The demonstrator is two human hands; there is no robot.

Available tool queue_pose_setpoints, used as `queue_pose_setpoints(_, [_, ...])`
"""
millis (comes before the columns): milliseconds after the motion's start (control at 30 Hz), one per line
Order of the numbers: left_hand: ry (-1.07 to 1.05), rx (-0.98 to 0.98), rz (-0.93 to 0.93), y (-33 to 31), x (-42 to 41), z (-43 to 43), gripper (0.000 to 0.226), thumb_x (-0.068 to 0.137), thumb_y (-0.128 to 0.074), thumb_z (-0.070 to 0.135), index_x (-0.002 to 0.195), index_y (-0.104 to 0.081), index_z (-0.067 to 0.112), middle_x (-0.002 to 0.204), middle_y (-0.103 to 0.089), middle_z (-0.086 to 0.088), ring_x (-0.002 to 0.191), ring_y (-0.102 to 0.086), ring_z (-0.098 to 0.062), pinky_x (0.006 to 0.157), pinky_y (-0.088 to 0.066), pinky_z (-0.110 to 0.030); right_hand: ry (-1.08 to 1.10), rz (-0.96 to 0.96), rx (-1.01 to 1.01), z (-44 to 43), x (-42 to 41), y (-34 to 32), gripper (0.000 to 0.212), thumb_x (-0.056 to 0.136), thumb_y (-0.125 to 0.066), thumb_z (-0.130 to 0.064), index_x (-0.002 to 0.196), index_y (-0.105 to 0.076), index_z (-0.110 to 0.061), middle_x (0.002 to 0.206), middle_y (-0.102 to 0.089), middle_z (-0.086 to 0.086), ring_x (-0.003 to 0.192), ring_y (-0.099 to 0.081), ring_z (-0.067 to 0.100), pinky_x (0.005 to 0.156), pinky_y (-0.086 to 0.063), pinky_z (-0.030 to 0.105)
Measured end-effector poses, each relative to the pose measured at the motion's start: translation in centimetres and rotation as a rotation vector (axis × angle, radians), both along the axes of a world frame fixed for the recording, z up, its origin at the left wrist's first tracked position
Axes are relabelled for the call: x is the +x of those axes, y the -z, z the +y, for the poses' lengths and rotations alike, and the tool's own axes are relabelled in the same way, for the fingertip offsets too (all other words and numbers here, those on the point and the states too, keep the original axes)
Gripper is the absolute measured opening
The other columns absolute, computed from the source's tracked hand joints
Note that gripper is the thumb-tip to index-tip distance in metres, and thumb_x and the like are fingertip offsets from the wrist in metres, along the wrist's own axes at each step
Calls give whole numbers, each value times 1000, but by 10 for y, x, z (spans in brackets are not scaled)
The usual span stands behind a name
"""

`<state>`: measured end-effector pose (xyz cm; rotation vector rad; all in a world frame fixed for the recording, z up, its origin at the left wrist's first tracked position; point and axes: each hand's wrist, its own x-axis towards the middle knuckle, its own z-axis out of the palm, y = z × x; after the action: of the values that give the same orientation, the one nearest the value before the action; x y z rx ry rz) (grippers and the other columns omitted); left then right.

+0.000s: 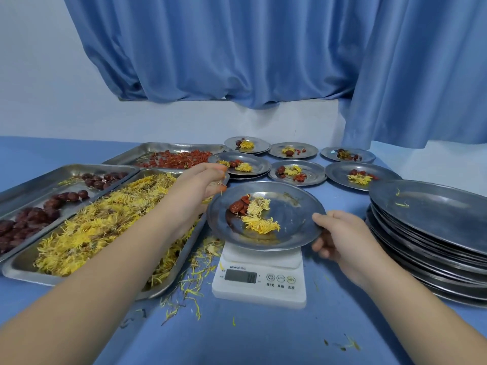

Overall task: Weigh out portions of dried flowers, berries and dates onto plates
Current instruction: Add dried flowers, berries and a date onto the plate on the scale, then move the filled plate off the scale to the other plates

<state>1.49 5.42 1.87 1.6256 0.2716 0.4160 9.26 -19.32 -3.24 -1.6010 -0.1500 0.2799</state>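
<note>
The blue table (250, 338) runs out ahead of me to a blue curtain (237, 48). On my left lie three steel trays: the nearest tray (23, 270) heaped with yellow dried flowers, the dates tray (66, 171) just beside it, and the berries tray (147, 148) beyond them. At my right stands a stack of empty plates (434, 206). Straight in front sits the white scale (259, 291), with loose petals scattered on the table to its left, and on it the plate (295, 219) I am filling. Six filled plates (340, 172) stand in two rows behind it. My right hand (340, 238) grips the plate's right rim, thumb on top and fingers curled underneath. My left hand (203, 180) hovers at its far left edge, fingertips bunched together; whether they pinch anything I cannot tell. On the plate lie two flowers (259, 223), a date (238, 206) and a few berries (245, 198)
</note>
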Motion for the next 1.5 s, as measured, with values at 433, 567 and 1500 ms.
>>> queue_pose_setpoints(433, [121,-425,-260,-71,44,30,27,94,-50,31,110,-67,18,127,-66,-8,112,-60,-25,108,-39,-46,169,81,408,33,38,-63,10,95,-52,-9,89,-59,-6,58,-61,3,40,-48,8,35,-40,18])
queue_pose_setpoints(567, [238,-550,-330,-76,37,38,29,92,-51,32,109,-67,16,123,-68,-11,111,-63,-28,110,-38,-48,211,95,444,47,64,-87,10,96,-51,-7,96,-60,-5,64,-65,3,39,-51,7,37,-44,15])
queue_pose_setpoints(1500, [281,-965,-291,-47,70,66,53,49,-62,39,94,-79,16,106,-74,-12,90,-72,-36,65,-59,-49,647,185,327,139,338,-41,22,94,-38,6,108,-44,-9,89,-61,21,59,-62,20,34,-42,18])
